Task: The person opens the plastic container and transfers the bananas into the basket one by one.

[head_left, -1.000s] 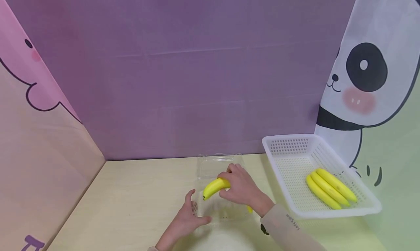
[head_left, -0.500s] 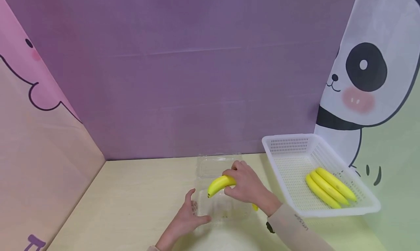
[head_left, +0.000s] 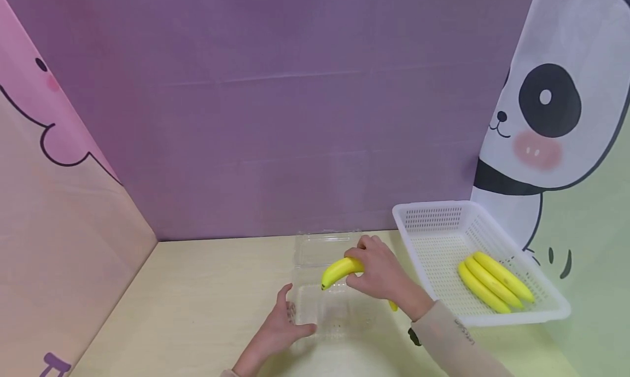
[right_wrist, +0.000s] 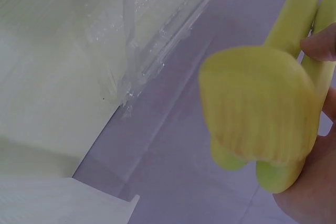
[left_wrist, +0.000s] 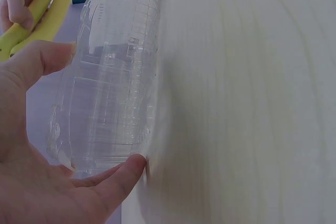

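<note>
A bunch of yellow bananas [head_left: 341, 271] is gripped from above by my right hand [head_left: 381, 270], raised over the right side of a clear plastic clamshell box [head_left: 334, 311]. The lid [head_left: 325, 251] stands open at the back. My left hand [head_left: 276, 325] holds the box at its left front, thumb along the near edge; in the left wrist view the thumb and fingers span one end of the box [left_wrist: 113, 77]. Banana tips [right_wrist: 278, 177] hang close to the camera in the right wrist view. My right palm hides part of the bunch.
At the right stands a white perforated basket [head_left: 433, 306] with another bunch of bananas [head_left: 494, 284] in it. A purple backdrop [head_left: 256, 120] closes off the rear of the wooden table [head_left: 197, 300], with printed panels at both sides.
My right hand has moved right and slightly away from me, carrying the bananas across the box. The left hand and the box have stayed in place.
</note>
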{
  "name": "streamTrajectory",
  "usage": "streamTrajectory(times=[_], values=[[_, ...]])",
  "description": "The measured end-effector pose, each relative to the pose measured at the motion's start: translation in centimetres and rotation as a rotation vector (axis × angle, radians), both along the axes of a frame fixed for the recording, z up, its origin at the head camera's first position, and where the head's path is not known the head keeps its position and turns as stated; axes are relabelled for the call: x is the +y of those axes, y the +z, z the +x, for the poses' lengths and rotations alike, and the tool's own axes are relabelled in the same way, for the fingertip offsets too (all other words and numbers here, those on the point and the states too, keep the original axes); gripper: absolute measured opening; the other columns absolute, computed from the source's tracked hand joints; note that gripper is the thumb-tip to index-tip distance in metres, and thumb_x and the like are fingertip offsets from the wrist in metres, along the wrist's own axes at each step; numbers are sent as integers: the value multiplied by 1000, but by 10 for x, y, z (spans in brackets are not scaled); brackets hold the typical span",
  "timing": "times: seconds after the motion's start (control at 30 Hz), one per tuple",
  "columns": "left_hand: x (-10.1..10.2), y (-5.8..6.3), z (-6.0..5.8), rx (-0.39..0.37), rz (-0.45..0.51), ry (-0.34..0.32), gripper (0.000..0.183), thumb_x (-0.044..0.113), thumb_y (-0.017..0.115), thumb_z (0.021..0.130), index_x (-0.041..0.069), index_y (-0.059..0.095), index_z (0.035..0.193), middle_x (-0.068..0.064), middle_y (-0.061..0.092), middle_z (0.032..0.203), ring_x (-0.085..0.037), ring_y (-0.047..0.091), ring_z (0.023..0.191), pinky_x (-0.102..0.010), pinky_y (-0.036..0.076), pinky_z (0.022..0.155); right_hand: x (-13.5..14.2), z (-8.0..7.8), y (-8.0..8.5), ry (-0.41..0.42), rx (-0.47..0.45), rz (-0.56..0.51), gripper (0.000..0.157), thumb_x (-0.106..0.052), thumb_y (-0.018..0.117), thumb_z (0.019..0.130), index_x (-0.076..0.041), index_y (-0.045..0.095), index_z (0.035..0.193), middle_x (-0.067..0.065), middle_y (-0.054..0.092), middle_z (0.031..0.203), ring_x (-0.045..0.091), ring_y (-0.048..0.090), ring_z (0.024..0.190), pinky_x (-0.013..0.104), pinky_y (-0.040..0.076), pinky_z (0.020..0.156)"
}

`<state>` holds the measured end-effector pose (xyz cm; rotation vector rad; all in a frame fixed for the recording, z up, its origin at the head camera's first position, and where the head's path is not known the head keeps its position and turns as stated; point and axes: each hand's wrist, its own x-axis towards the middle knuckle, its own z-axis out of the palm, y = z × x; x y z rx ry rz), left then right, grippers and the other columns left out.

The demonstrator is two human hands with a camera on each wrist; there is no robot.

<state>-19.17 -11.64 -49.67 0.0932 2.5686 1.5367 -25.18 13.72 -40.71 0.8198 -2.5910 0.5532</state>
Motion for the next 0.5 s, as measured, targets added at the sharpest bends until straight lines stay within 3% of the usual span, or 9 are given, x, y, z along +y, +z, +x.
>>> streamTrajectory(times=[0.2, 0.5], values=[[0, 1, 0, -4, 11, 1, 114, 29, 88, 75, 8, 13, 158, -40, 45, 141, -46, 50, 129, -58, 45, 95, 6, -3, 4, -1, 28, -4, 27, -17, 69, 71, -15, 75, 97, -4, 47, 87, 17, 42, 82, 33, 39, 74], [-1, 0, 1, -17, 19, -23, 115, 30, 87, 76, 8, 11, 159, -35, 46, 142, -42, 53, 124, -55, 47, 92, 18, -4, 12, -29, -8, 4, 29, -17, 66, 72, -14, 75, 100, -2, 49, 89, 17, 42, 84, 31, 40, 70]])
